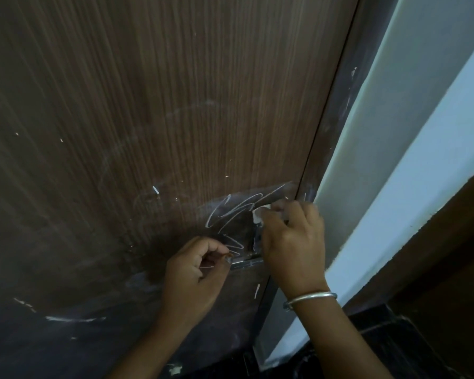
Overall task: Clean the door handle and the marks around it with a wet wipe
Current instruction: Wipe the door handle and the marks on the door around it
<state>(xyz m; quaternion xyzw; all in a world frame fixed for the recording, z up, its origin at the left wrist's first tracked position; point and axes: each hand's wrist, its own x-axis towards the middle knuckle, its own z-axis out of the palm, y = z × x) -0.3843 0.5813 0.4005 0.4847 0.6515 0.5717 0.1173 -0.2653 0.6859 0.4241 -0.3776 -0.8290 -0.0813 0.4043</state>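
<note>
The metal door handle [245,261] sits low on the brown wooden door [121,119], close to the door's right edge. It is a shiny bar, and its long side runs left to right. Only a short piece shows, because both hands are at it.

The left hand [196,272] is at the left end of the handle. Its fingers are curled in, and the fingertips pinch or touch that end. I cannot tell if it holds anything else.

The right hand [293,242] is over the right end of the handle and reaches up from it. Its fingers are bent around a small white wet wipe [259,214] and press it on the door just above the handle. A silver bangle [309,298] is on that wrist.

The white scribble marks [230,214] lie above the handle and a bit to the left, just beside the wipe. So the right hand is the nearer one. I think it needs to rub up and to the left next.
</note>
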